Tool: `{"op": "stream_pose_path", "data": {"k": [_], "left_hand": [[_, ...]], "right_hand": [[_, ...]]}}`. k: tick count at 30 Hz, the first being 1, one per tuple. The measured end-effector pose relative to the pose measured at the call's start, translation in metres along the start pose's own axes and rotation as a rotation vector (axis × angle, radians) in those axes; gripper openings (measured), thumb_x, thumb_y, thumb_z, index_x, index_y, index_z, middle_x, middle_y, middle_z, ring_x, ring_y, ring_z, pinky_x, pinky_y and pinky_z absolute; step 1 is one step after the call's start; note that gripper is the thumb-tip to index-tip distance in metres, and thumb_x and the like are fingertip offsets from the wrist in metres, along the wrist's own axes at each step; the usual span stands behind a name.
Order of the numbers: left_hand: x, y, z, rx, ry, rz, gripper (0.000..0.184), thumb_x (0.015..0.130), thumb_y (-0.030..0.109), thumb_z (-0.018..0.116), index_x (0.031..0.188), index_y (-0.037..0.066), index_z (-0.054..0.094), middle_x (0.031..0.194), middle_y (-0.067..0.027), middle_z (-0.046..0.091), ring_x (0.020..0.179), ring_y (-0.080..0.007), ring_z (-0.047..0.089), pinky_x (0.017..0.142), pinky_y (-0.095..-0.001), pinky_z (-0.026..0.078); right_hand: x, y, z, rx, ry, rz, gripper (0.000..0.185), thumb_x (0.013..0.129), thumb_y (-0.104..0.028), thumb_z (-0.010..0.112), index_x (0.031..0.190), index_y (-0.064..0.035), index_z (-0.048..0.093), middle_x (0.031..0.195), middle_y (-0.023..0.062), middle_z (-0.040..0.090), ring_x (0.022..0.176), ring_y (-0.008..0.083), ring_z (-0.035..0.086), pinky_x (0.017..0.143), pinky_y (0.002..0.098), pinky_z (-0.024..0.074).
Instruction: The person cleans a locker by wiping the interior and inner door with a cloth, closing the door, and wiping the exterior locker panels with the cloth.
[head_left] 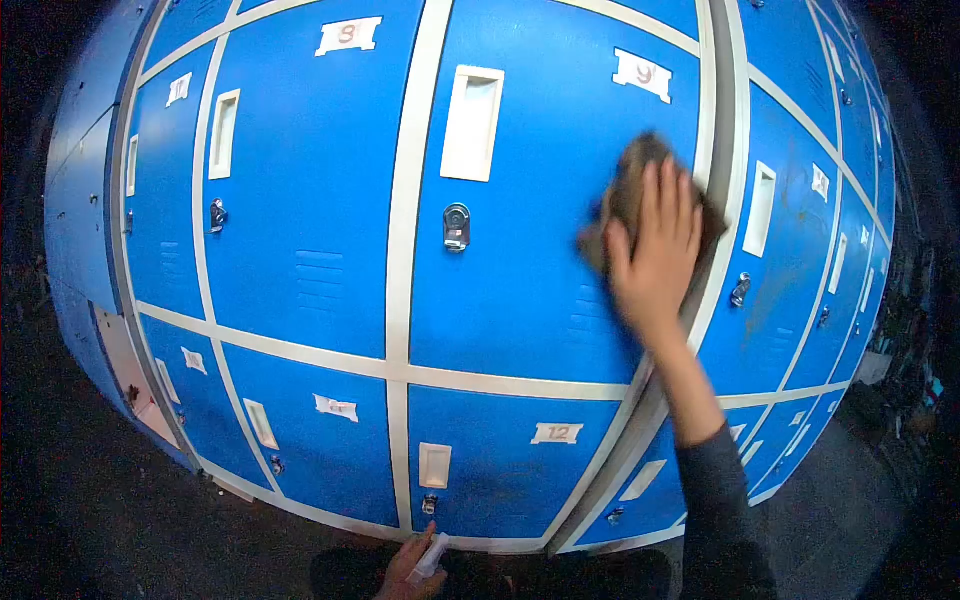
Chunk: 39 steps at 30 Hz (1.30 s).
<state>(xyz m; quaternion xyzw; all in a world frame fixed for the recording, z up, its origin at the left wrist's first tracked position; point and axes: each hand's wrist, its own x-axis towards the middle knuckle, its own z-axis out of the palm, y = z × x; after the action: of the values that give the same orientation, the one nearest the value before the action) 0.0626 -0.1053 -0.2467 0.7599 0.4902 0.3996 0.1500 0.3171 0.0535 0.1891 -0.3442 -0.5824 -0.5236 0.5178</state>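
My right hand (655, 255) lies with its fingers stretched over a dark, crumpled cloth (632, 190). The cloth is pressed against the right side of the blue locker door (540, 300) that bears the number 9. Low in the head view, my left hand (405, 572) is closed around a whitish, translucent plastic object (429, 558); its kind is not clear, and its lower part is out of sight. One finger of that hand points up just below the lock (429, 505) of door 12 (500, 465).
More blue lockers with white frames, recessed white handles and small metal locks surround door 9, including door 8 (310, 190) on the left. A grey gap (600, 490) separates this cabinet from the right-hand one (790, 240). Dark floor (250, 560) shows below.
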Motion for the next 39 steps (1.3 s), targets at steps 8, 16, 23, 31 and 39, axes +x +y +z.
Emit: {"op": "stream_pose_path", "data": {"k": [8,16,23,31,39], "left_hand": [[-0.005,0.008,0.004,-0.184,0.153,0.104,0.072,0.077,0.022,0.068,0.138,0.000,0.035,0.132,-0.0171,0.047,0.124,-0.0320,0.046,0.104,-0.0432,0.034],[-0.003,0.023,0.001,-0.019,0.124,0.105,0.060,0.076,0.016,0.065,0.131,0.000,0.047,0.136,-0.0218,0.044,0.125,-0.0391,0.042,0.102,-0.0449,0.036],[0.007,0.040,-0.015,-0.097,0.154,0.061,0.058,0.077,0.011,0.063,0.131,-0.002,0.045,0.132,-0.0238,0.047,0.122,-0.0411,0.045,0.099,-0.0474,0.039],[0.009,0.023,-0.004,-0.057,0.207,0.130,0.061,0.079,0.015,0.066,0.134,0.001,0.043,0.133,-0.0234,0.046,0.123,-0.0389,0.045,0.098,-0.0465,0.040],[0.004,0.024,0.000,-0.130,0.158,0.013,0.063,0.081,0.019,0.063,0.137,0.003,0.037,0.111,-0.0126,0.057,0.093,-0.0264,0.058,0.085,-0.0388,0.048]], "right_hand": [[-0.174,-0.026,-0.036,0.239,-0.506,-0.397,0.070,0.078,-0.041,0.059,0.141,-0.0185,0.039,0.149,0.0064,0.031,0.140,0.0279,0.022,0.111,0.0502,0.0164],[-0.001,-0.029,-0.008,0.122,-0.246,-0.378,0.070,0.080,-0.036,0.052,0.143,-0.0108,0.033,0.151,0.0095,0.027,0.140,0.0294,0.021,0.113,0.0482,0.0139],[0.175,-0.012,0.043,-0.143,0.147,-0.048,0.059,0.091,-0.041,0.040,0.141,-0.0088,0.036,0.147,0.0174,0.030,0.138,0.0275,0.023,0.112,0.0439,0.0163],[0.161,-0.019,0.045,-0.024,0.145,-0.367,0.057,0.087,-0.037,0.050,0.140,-0.0182,0.040,0.148,0.0044,0.033,0.136,0.0268,0.029,0.110,0.0455,0.0230],[0.004,-0.063,-0.004,0.212,-0.338,-0.605,0.072,0.075,-0.037,0.061,0.140,-0.0149,0.038,0.147,0.0013,0.034,0.139,0.0231,0.025,0.106,0.0464,0.0304]]}}
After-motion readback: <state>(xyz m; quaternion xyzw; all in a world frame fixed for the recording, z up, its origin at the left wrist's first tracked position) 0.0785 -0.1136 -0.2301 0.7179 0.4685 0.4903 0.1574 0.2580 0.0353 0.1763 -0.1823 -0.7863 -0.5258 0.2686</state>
